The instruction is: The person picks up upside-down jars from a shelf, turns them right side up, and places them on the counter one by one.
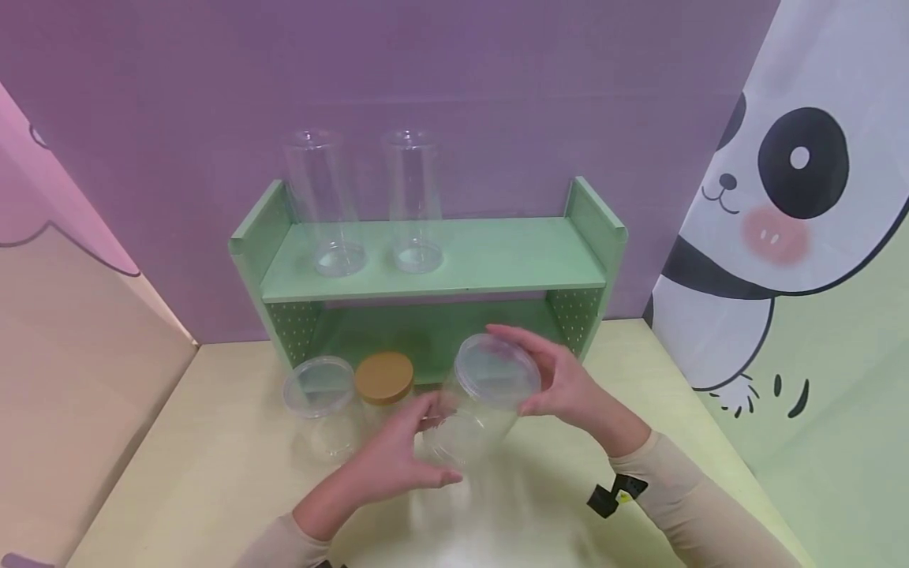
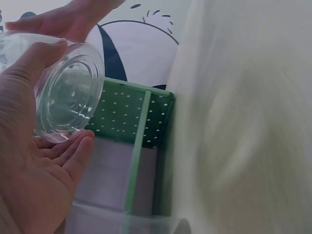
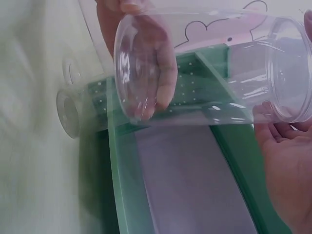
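Observation:
A clear plastic jar (image 1: 465,434) with a translucent round lid (image 1: 497,369) is tilted above the table in front of the shelf. My left hand (image 1: 390,465) holds it near the base, thumb on one side and fingers on the other, as the left wrist view shows. At the lidded end, my right hand (image 1: 564,386) grips it between thumb and fingers. The right wrist view shows the jar (image 3: 214,68) see-through, with no contents visible. Left of the hands stand another clear jar with a translucent lid (image 1: 319,386) and a jar with a brown lid (image 1: 384,378), partly hidden by my left hand.
Behind the hands is a green two-tier shelf (image 1: 511,252). Two tall clear jars, one at far left (image 1: 323,197) and one beside it (image 1: 414,197), stand on its upper board. A pale table (image 1: 170,473) lies beneath, with a purple wall (image 1: 497,102) behind.

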Demonstrator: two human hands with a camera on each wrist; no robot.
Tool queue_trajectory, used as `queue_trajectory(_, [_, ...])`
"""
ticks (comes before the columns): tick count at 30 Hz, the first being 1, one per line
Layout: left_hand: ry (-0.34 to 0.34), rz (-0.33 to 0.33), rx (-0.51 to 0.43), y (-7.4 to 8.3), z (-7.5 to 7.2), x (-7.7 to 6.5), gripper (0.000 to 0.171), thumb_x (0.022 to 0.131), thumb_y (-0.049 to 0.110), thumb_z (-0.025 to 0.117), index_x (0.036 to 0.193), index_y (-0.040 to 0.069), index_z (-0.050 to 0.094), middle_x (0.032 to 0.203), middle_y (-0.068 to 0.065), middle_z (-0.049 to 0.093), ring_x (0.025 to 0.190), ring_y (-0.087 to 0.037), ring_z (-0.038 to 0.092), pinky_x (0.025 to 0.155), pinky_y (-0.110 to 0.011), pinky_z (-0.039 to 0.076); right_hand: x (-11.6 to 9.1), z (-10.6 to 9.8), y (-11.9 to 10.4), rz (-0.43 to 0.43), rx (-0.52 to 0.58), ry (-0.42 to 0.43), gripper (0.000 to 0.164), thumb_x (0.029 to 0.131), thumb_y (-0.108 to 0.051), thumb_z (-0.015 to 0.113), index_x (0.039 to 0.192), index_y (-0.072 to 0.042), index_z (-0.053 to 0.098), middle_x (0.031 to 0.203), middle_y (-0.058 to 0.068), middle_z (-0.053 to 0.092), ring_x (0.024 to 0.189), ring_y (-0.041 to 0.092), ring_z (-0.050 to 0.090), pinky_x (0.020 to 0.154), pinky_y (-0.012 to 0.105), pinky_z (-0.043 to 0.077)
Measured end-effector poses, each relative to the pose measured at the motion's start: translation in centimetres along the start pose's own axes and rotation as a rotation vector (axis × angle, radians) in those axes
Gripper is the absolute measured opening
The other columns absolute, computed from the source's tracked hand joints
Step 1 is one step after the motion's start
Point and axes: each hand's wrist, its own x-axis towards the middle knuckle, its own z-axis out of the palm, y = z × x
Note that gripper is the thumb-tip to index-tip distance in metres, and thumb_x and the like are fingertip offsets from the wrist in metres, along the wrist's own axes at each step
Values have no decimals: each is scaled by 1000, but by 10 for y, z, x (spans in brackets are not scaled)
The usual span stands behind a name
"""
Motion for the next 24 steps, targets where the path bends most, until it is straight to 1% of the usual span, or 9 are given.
queue_trajectory(3, [-12,1,-6,-2,5,2,94,78,31,103,156,18,52,151,-2,64,142,-31,62,120,-53,50,4,4,0,19,-7,-20,112,84,-49,98,162,9,42,155,-1,63,142,18,56,109,32,55])
queue_trajectory(5, [-16,6,-3,-4,9,3,97,76,30,104,157,23,52,152,4,64,142,-27,62,121,-52,50,5,7,-1,41,-19,-26,111,82,-50,99,161,7,44,152,-1,65,139,18,58,106,32,55])
queue_trajectory(8, [-19,14,-21,-7,14,6,100,74,28,105,158,29,52,151,15,63,143,-17,60,122,-50,49,6,11,-1,79,-15,-39,110,80,-50,100,161,4,47,152,4,65,136,20,61,105,34,56])
queue_trajectory(11, [-25,15,-44,-11,18,7,99,73,27,106,156,33,52,150,21,62,143,-13,58,122,-53,47,6,15,1,111,-4,-57,111,80,-51,100,161,3,47,152,11,65,135,22,63,107,35,56])
queue_trajectory(16, [-23,22,-41,-13,22,7,97,73,27,106,154,33,52,147,21,62,141,-15,59,120,-56,49,6,19,4,125,-21,-72,111,79,-53,100,161,2,48,151,16,64,136,22,63,110,36,55])
queue_trajectory(18, [-23,25,-37,-13,23,7,99,73,27,106,155,33,51,148,21,61,141,-15,59,120,-55,49,5,19,5,122,-25,-67,108,80,-50,100,160,2,49,151,18,64,137,22,63,110,36,55])
queue_trajectory(21, [-29,26,-50,-12,22,6,99,74,24,106,156,32,50,149,20,61,143,-15,57,122,-55,47,4,18,5,111,-31,-56,105,81,-47,100,160,1,50,151,22,62,137,22,63,109,36,55])
queue_trajectory(24, [-39,24,-68,-12,21,6,100,75,20,105,158,31,49,152,19,60,146,-15,55,124,-55,45,3,18,5,97,-40,-48,105,82,-48,99,160,2,50,152,26,61,138,22,63,109,35,56])
